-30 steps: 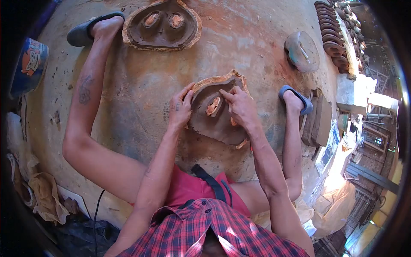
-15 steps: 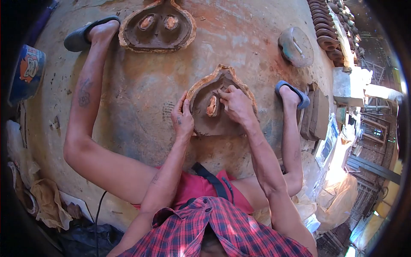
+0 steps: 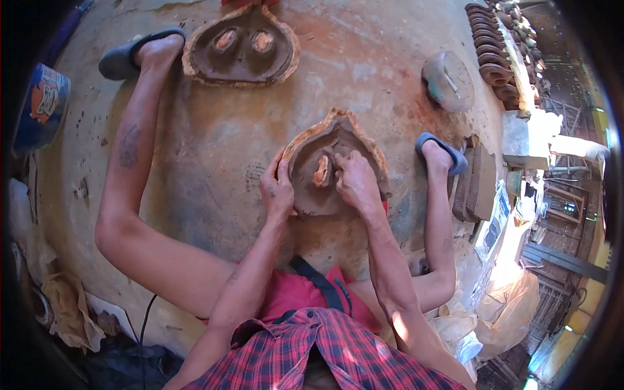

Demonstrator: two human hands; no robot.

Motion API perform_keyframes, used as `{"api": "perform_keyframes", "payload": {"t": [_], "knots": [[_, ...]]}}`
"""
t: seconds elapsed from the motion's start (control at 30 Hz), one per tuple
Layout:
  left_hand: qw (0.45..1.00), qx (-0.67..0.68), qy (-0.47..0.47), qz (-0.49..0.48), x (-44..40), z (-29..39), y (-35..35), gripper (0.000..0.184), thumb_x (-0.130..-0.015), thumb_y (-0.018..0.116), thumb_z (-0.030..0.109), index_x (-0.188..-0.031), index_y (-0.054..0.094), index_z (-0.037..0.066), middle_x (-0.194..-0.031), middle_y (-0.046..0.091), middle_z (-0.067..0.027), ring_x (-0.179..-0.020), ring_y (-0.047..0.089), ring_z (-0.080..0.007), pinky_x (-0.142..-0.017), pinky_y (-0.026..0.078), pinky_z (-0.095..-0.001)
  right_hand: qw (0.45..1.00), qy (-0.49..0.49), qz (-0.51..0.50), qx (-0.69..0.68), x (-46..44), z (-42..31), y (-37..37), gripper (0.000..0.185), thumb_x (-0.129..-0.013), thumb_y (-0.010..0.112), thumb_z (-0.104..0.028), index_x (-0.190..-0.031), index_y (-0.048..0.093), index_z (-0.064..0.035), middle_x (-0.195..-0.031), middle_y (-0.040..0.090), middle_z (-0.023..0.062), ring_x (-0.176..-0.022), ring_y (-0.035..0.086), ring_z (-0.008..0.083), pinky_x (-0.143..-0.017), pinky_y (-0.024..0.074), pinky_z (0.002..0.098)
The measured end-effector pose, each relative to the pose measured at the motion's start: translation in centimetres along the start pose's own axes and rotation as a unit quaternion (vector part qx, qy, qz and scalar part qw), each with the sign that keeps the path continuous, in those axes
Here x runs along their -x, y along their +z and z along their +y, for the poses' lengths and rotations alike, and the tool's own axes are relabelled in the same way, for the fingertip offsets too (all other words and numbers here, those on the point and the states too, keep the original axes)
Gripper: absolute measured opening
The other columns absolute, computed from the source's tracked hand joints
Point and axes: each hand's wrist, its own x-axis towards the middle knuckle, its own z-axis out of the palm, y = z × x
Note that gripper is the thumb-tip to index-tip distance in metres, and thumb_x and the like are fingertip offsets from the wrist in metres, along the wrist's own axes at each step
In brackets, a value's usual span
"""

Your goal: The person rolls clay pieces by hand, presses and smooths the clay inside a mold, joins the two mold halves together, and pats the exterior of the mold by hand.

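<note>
A pointed, orange-brown rimmed mould (image 3: 300, 138) lies on the floor between my legs, lined with dark wet clay (image 3: 318, 205). An oval orange-brown knob (image 3: 321, 171) rises from its middle. My left hand (image 3: 277, 190) grips the mould's left rim, thumb on the inside edge and fingers around the outside. Inside the mould, my right hand (image 3: 357, 180) has its fingers curled, the fingertips pressing a small dark bit of clay (image 3: 329, 151) just above and right of the knob. How much clay is between the fingertips is partly hidden.
A second clay-lined mould (image 3: 244, 81) with two knobs lies ahead, with something red at its far end. A rounded grey block (image 3: 448, 81) with a handle is at right. Stacked clay slabs (image 3: 480, 182) stand beside my right foot, and a blue bucket (image 3: 44, 107) at far left.
My right fingertips have shifted slightly down inside the mould, toward the knob's right side. My left hand keeps its grip on the rim. Something red has appeared beyond the far mould.
</note>
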Motion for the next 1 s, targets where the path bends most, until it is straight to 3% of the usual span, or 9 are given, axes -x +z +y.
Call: {"api": "perform_keyframes", "payload": {"t": [0.2,0.4,0.57,0.67,0.73,0.93,1.0], "knots": [[1.000,-0.020,0.008,0.001,0.4,0.6,0.3,0.038,-0.109,0.053,0.015,-0.140,0.065,-0.003,-0.134,0.072,-0.0171,-0.123,0.067,-0.0222,-0.107,0.050,-0.0342,0.999,0.012,0.031,-0.032,1.1,0.0,0.8,0.036,-0.092,0.067,-0.010,-0.126,0.069,-0.0005,-0.103,0.061,0.0238,-0.101,0.065,0.0410,-0.088,0.0547,0.0504],[0.997,-0.066,0.034,0.009,0.7,0.8,0.0,0.038,-0.108,0.053,0.015,-0.140,0.065,-0.003,-0.134,0.072,-0.0166,-0.122,0.068,-0.0216,-0.106,0.051,-0.0337,0.993,0.107,-0.010,-0.039,1.8,-1.6,0.8,0.025,-0.095,0.068,-0.017,-0.115,0.072,-0.0023,-0.110,0.061,0.0242,-0.101,0.066,0.0446,-0.090,0.0537,0.0550],[1.000,-0.021,0.011,0.000,0.3,0.6,0.3,0.038,-0.108,0.053,0.015,-0.139,0.066,-0.003,-0.133,0.072,-0.0167,-0.122,0.068,-0.0220,-0.106,0.050,-0.0343,0.996,0.074,-0.048,-0.031,2.0,-1.3,-0.4,0.029,-0.095,0.068,-0.019,-0.118,0.072,-0.0016,-0.113,0.062,0.0255,-0.106,0.066,0.0454,-0.092,0.0542,0.0547],[0.999,-0.048,0.024,0.000,0.6,1.1,0.1,0.038,-0.108,0.053,0.016,-0.140,0.065,-0.003,-0.133,0.072,-0.0165,-0.121,0.068,-0.0217,-0.106,0.050,-0.0347,0.993,0.086,-0.081,-0.007,2.7,-1.6,0.5,0.040,-0.093,0.068,-0.018,-0.128,0.067,0.0017,-0.118,0.061,0.0254,-0.105,0.069,0.0454,-0.089,0.0574,0.0555],[0.998,-0.052,0.020,0.003,0.5,0.7,0.0,0.039,-0.108,0.053,0.016,-0.140,0.065,-0.003,-0.133,0.072,-0.0167,-0.122,0.067,-0.0219,-0.106,0.050,-0.0347,0.996,0.087,-0.027,-0.012,3.0,-2.0,1.4,0.042,-0.093,0.068,-0.018,-0.129,0.066,0.0040,-0.119,0.061,0.0274,-0.105,0.069,0.0460,-0.090,0.0574,0.0549],[1.000,-0.027,0.010,-0.006,0.2,1.0,0.3,0.038,-0.108,0.053,0.016,-0.140,0.065,-0.003,-0.133,0.072,-0.0170,-0.123,0.066,-0.0230,-0.108,0.049,-0.0351,0.992,0.045,-0.114,-0.021,3.1,-1.2,-0.4,0.043,-0.092,0.065,-0.011,-0.130,0.062,0.0070,-0.115,0.061,0.0304,-0.102,0.068,0.0483,-0.089,0.0573,0.0554],[0.999,-0.044,0.022,-0.006,0.6,0.8,-0.1,0.038,-0.108,0.053,0.015,-0.139,0.065,-0.003,-0.133,0.072,-0.0170,-0.124,0.066,-0.0233,-0.108,0.048,-0.0350,0.994,0.069,-0.079,-0.040,4.3,-2.0,2.1,0.044,-0.092,0.065,-0.012,-0.131,0.062,0.0080,-0.111,0.061,0.0299,-0.103,0.066,0.0477,-0.089,0.0552,0.0551]]}}
